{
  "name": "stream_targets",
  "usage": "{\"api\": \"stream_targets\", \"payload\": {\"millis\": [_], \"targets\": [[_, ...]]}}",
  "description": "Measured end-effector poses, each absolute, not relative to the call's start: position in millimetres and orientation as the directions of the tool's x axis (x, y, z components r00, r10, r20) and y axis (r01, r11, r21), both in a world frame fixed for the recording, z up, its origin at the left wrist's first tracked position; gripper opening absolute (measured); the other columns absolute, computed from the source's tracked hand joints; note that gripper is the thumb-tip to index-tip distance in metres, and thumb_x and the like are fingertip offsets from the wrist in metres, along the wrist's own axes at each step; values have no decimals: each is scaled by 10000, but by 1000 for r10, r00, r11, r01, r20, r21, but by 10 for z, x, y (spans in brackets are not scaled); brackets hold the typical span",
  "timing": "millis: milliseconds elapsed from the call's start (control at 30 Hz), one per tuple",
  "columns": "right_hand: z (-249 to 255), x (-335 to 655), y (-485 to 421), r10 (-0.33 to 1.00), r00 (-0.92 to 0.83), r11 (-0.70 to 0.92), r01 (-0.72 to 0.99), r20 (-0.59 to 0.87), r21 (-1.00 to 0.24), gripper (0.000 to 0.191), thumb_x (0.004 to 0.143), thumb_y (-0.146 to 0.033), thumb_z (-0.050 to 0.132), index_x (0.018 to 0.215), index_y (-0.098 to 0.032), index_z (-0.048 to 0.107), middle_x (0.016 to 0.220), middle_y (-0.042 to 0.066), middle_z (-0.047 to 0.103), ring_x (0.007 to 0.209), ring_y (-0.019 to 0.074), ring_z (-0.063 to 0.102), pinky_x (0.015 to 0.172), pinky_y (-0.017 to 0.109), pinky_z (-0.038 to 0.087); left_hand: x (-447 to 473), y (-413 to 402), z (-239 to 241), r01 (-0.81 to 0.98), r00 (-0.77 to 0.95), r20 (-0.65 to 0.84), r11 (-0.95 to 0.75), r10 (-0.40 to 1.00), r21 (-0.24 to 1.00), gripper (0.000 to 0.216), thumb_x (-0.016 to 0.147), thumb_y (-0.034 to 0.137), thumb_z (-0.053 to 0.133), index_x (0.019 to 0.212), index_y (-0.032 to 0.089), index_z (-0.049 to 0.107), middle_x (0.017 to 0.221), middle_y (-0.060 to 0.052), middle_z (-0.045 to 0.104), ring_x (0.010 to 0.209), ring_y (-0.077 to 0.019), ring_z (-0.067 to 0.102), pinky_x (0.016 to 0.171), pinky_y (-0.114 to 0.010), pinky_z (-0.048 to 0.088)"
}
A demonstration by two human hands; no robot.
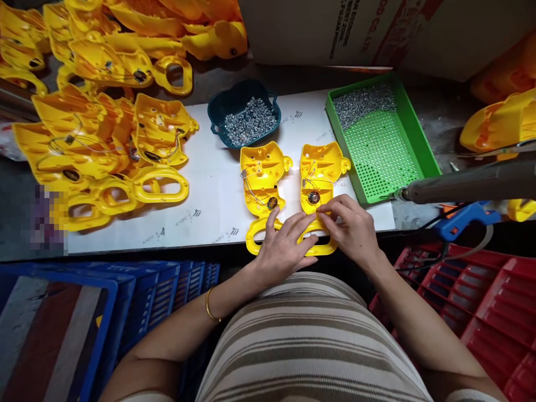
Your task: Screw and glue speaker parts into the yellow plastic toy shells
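Two yellow plastic toy shells lie side by side on a white sheet point(209, 190) at the table's front edge, each with wires and a small round speaker inside. My left hand point(285, 245) rests flat, fingers spread, across the handle loops of the left shell point(262, 173) and the right shell point(320, 167). My right hand point(352, 226) sits on the lower part of the right shell, fingertips pinched together just below its speaker point(314, 197). What the fingertips pinch is too small to make out.
A dark teal bowl point(221, 106) of small screws stands behind the shells; a green perforated tray point(419, 145) with more screws is to the right. A heap of yellow shells point(104, 111) fills the left. A grey tool point(469, 181), a blue glue gun point(464, 219), red crates point(481, 301) and blue crates point(125, 296) surround me.
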State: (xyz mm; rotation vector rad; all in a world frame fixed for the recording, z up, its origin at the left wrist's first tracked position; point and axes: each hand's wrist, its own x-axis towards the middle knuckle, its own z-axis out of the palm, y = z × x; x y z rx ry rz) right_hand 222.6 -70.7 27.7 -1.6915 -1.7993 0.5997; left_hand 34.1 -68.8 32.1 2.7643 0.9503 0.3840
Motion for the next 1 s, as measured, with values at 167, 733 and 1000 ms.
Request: {"api": "stream_targets", "payload": {"millis": [167,733,1000], "targets": [[179,2161,-755,954,-64,202,858,293,-472,177,916,-236,530,912,-193,701,815,33,671,683,118,629,559,224,420,327,-696,276,537,783,187,-796,594,279,124,864,313,646,912,211,699,1225,-55,670,1191,-273,553,1099,-536,286],[284,2345,-938,863,-505,505,863,-26,3,466,867,-84,434,1331,-76,479,1188,172,618,988,238,591,379,241,443,459,-734,292,541,765,193,-776,614,325,174,857,342,650,848,182,717,1199,-77,660,1124,-293,531,1056,-546,297],[494,2303,-790,828,-332,456,868,452,-198,267,877,-234,595,1137,-178,624,995,102,645,829,184,560,593,268,440,62,-671,352,714,431,508,-626,746,314,131,825,369,697,854,241,708,1034,-47,691,1044,-218,564,994,-410,353]]}}
